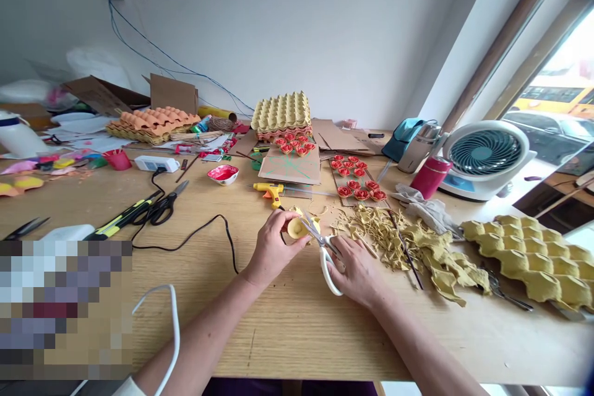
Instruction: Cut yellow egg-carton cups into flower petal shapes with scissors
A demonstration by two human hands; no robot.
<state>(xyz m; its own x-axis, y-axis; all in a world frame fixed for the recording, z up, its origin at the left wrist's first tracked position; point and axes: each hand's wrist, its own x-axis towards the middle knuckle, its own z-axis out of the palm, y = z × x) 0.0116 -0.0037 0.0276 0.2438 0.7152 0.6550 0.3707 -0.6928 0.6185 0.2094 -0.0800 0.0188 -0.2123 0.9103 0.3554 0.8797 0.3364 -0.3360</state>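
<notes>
Between its thumb and fingers my left hand [273, 241] pinches a small yellow egg-carton cup [296, 228]. My right hand [355, 266] has its fingers through the handles of white-handled scissors [328, 269]. The scissor blades [312, 229] lie at the right edge of the cup, partly spread. More yellow pieces sit just behind the cup, partly hidden. Close to my right hand is a heap of yellow carton scraps [390, 238]. A yellow glue gun [269, 189] lies behind my left hand.
Red paper flowers [357, 192] sit on cardboard at the back right. A yellow egg tray [533, 253] and a fan [487, 158] stand at right. Black scissors [162, 207], a power strip [156, 164] and a black cord [204, 223] lie at left. Stacked egg trays [281, 112] are behind.
</notes>
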